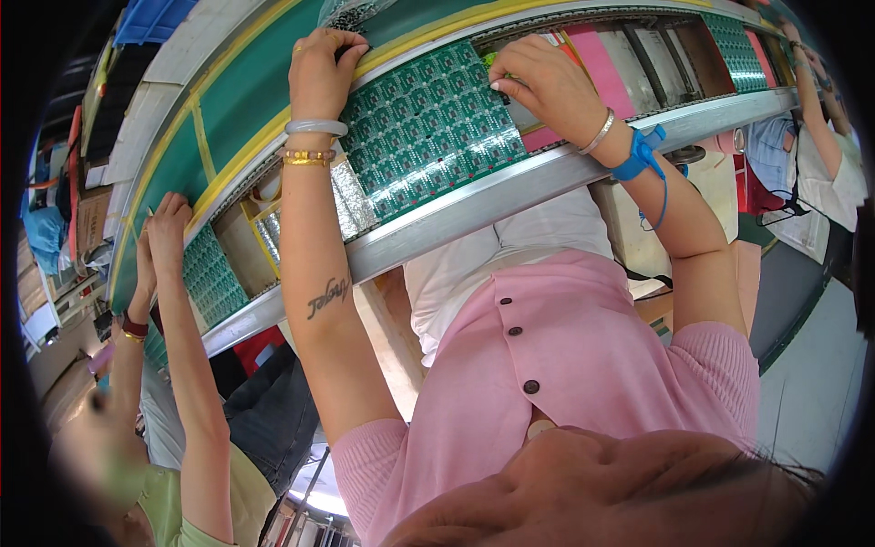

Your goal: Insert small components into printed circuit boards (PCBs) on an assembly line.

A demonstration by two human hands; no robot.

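A green circuit board panel [428,137], covered in repeated small boards, lies across the rails of the line in front of me. My left hand [324,71] is over the panel's far left corner, thumb and fingers pinched together beside a clear plastic bag [354,15] of small dark parts. What sits in that pinch is too small to make out. At the panel's right edge is my right hand [545,87], its thumb and forefinger closed near the far corner. Whatever those fingertips hold cannot be made out either.
A silver rail [447,211] runs along the near side, and a green mat [246,82] with yellow tape along the far side. Other circuit board panels [211,278] lie farther along the line. Co-workers' hands [167,228] are at the left, others at the far right.
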